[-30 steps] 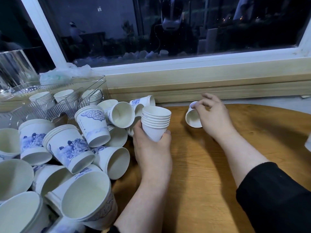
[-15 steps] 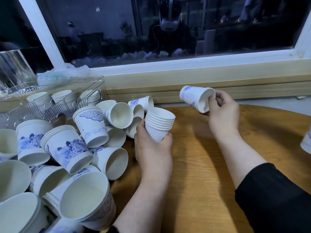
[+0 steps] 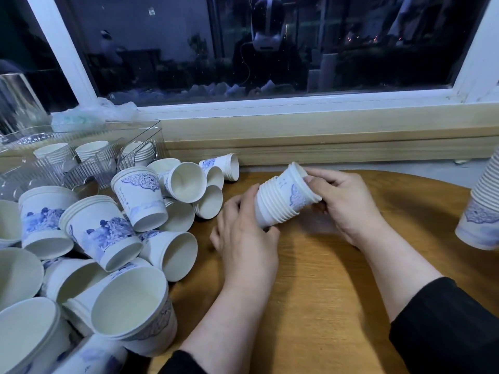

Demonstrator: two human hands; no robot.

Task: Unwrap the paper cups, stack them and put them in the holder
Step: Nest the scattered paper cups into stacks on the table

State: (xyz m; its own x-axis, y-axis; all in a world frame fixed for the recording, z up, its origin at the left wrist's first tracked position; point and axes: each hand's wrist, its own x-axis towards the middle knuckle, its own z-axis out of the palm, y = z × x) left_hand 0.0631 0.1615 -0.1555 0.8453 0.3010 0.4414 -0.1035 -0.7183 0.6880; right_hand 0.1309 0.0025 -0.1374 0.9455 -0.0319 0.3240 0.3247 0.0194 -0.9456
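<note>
And we see the change straight away: half a second back the right hand held a single cup up by the sill, apart from the pile; now that cup is pushed onto the stack of cups [image 3: 283,202], which lies tilted between both hands, rims toward two o'clock.

At nine o'clock we have the clear ribbed plastic holder [image 3: 89,160], small stacks already standing in it. Below it, from eight to ten o'clock, sprawls the heap of loose cups [image 3: 108,233]: smooth white paper cones with blue prints, rolled rims, many tipped over.

The left hand [image 3: 247,238] comes next, fingers curled round the stack's narrow base. The right hand [image 3: 343,203] grips the top cup, thumb at its rim, fingers wrapped beneath. Under them, the grained wooden surface [image 3: 324,292]. At three o'clock another tall stack [image 3: 483,211] leans in at the edge.
</note>
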